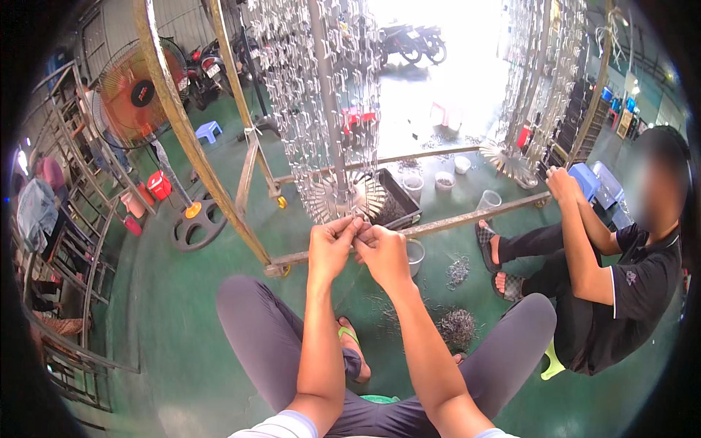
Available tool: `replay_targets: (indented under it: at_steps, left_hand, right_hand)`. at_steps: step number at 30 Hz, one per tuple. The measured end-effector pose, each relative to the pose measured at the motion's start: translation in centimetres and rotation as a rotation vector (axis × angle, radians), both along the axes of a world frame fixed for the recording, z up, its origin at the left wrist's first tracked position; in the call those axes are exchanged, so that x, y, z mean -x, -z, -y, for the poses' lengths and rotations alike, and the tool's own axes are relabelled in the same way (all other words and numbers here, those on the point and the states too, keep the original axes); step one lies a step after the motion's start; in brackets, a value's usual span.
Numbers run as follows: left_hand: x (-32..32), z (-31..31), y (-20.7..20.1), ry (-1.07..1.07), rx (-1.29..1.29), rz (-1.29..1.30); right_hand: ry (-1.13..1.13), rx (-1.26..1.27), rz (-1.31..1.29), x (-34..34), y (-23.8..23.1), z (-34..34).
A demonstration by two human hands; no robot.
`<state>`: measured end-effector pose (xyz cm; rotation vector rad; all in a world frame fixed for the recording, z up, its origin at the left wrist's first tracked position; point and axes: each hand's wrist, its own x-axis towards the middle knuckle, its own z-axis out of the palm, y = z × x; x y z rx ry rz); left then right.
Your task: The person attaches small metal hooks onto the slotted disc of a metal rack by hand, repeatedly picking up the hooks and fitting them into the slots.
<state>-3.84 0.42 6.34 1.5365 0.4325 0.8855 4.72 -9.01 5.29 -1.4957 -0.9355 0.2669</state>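
My left hand [331, 247] and my right hand [387, 257] meet in front of me, thumbs and fingers pinched together. Whatever lies between the fingertips is too small to make out. Just beyond them stands a round rack base [332, 208] with metal fins fanning out around a central pole [328, 95]. Above the base hang long strands of small silvery metal pieces [292, 87]. To the right of the base, partly behind my right hand, a black tray [394, 219] holds many small dark metal bits. A clear plastic cup [415, 255] stands close to my right hand.
A wooden frame rail [467, 217] on wheels crosses beyond my hands. Heaps of small metal pieces [458, 327] lie on the green floor. At right a seated co-worker [621, 270] reaches toward a second strand rack [511, 162]. A standing fan [142, 93] is at left.
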Motion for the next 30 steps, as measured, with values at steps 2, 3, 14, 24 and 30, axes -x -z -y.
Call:
replay_targets:
  at_steps: [2, 3, 14, 24, 30]
  left_hand:
    - [-0.2, -0.1, 0.5, 0.042, 0.02, 0.001]
    - [-0.3, -0.2, 0.7, 0.043, 0.01, 0.009]
    - [0.0, -0.3, 1.2, -0.131, -0.113, -0.062]
    - [0.3, -1.1, 1.6, 0.032, -0.056, 0.005]
    - [0.1, -0.1, 0.9, -0.007, -0.041, -0.021]
  right_hand:
    - [0.019, -0.011, 0.013, 0.0, 0.3, 0.2]
    - [0.02, -0.021, 0.02, -0.1, 0.8, 0.1]
    - [0.139, -0.095, 0.177, -1.0, 3.4, -0.6]
    - [-0.098, -0.139, -0.142, -1.9, 2.6, 0.2]
    - [-0.026, -0.089, -0.122, -2.1, 2.8, 0.3]
